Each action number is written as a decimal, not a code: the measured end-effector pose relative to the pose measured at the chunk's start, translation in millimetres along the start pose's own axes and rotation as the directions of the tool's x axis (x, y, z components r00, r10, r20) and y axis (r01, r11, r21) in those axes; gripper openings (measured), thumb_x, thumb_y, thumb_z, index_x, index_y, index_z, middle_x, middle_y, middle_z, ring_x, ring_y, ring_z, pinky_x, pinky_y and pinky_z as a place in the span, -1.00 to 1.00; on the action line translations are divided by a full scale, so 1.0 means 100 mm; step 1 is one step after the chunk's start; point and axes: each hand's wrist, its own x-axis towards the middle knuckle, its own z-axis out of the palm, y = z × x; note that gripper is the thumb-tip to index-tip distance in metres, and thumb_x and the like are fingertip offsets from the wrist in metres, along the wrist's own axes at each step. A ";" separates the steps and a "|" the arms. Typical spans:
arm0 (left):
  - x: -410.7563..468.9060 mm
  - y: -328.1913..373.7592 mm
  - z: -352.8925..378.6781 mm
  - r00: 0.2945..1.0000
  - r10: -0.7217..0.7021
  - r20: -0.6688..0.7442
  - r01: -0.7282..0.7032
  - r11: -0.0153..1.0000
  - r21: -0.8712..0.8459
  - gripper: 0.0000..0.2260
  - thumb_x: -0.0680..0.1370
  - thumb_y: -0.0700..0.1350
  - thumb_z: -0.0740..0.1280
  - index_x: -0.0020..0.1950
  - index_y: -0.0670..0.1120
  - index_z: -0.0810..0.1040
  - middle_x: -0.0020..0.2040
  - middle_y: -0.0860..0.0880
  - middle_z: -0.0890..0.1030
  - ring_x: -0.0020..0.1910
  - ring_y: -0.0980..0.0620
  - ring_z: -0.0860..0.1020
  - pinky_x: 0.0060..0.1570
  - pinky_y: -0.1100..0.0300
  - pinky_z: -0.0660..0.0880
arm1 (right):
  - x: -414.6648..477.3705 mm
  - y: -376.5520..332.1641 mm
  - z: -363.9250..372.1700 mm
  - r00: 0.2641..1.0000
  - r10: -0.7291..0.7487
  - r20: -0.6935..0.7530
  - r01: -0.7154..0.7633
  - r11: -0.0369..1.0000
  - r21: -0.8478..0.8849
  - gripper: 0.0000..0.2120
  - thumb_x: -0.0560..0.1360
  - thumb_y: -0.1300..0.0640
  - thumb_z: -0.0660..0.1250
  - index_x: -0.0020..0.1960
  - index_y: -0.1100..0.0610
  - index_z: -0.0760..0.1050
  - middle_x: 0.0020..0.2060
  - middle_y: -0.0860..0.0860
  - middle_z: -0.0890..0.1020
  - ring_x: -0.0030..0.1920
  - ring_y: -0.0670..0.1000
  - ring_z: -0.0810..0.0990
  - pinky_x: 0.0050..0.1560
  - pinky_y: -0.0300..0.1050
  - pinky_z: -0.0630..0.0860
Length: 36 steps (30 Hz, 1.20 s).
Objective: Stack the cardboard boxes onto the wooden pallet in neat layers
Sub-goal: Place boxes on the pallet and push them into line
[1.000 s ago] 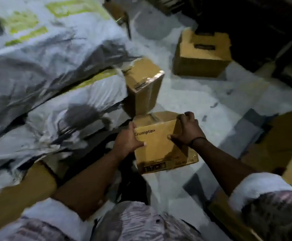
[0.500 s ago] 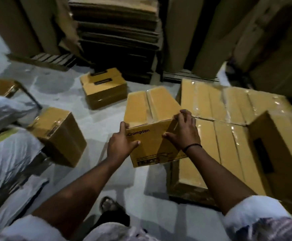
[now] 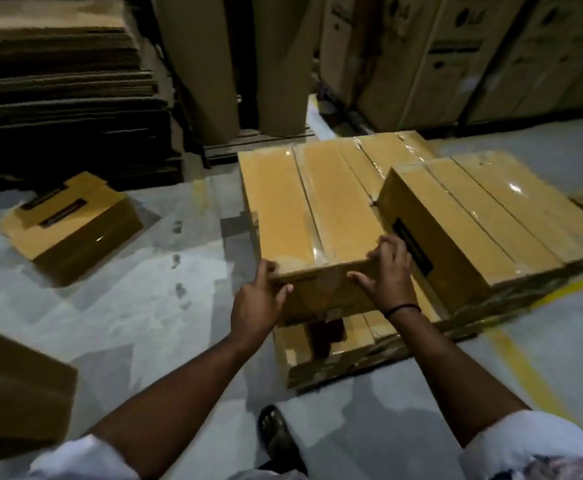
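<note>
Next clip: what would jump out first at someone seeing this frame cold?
A tan cardboard box at centre, gripped at its near end by the left hand and right hand, over a lower layer of boxes. Just right of it sits a second-layer box with glossy tape; a loose box lies on the floor at left, before a dark stack of flattened cardboard.

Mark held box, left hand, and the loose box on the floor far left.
held box (image 3: 283, 209), head view, top face
left hand (image 3: 255, 306), head view, back of hand
floor box (image 3: 75, 225), head view, top face
</note>
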 end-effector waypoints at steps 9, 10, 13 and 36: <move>0.22 -0.32 1.09 0.936 -0.125 0.328 0.133 0.991 -0.001 -0.58 0.52 0.32 0.35 0.22 0.11 0.40 -0.12 0.02 0.64 -0.18 -0.02 0.64 -0.18 0.09 0.60 | -0.21 1.06 0.41 0.875 0.365 0.319 -0.353 0.931 -0.097 -0.53 0.39 -0.14 0.54 0.24 -0.06 0.51 0.43 0.02 0.32 0.39 0.16 0.37 0.37 0.07 0.40; 0.30 -0.32 1.13 0.934 -0.130 0.333 0.133 0.991 0.014 -0.54 0.52 0.30 0.37 0.28 0.10 0.36 -0.07 -0.01 0.65 -0.15 -0.05 0.64 -0.17 0.08 0.61 | -0.15 1.07 0.42 0.871 0.369 0.325 -0.344 0.929 -0.133 -0.50 0.40 -0.17 0.51 0.28 -0.08 0.49 0.47 0.02 0.28 0.41 0.18 0.32 0.39 0.10 0.36; 0.54 -0.32 1.19 0.934 -0.171 0.315 0.175 0.984 0.016 -0.41 0.51 0.18 0.45 0.43 0.02 0.30 0.18 -0.12 0.63 0.10 -0.17 0.63 -0.03 0.05 0.60 | 0.04 1.06 0.41 0.838 0.409 0.361 -0.382 0.912 -0.147 -0.42 0.42 -0.20 0.49 0.37 -0.11 0.42 0.55 0.02 0.17 0.46 0.23 0.25 0.41 0.16 0.35; 1.43 0.96 1.83 0.928 -0.332 0.170 0.316 0.942 0.114 0.06 0.29 0.50 0.43 0.62 0.29 -0.07 0.62 -0.05 0.07 0.51 -0.26 0.16 0.36 -0.21 0.35 | 1.67 1.43 0.19 0.902 0.282 0.327 -0.226 0.954 -0.198 -0.13 0.32 -0.54 0.30 0.51 -0.18 0.21 0.51 0.15 0.16 0.45 0.25 0.26 0.38 0.15 0.34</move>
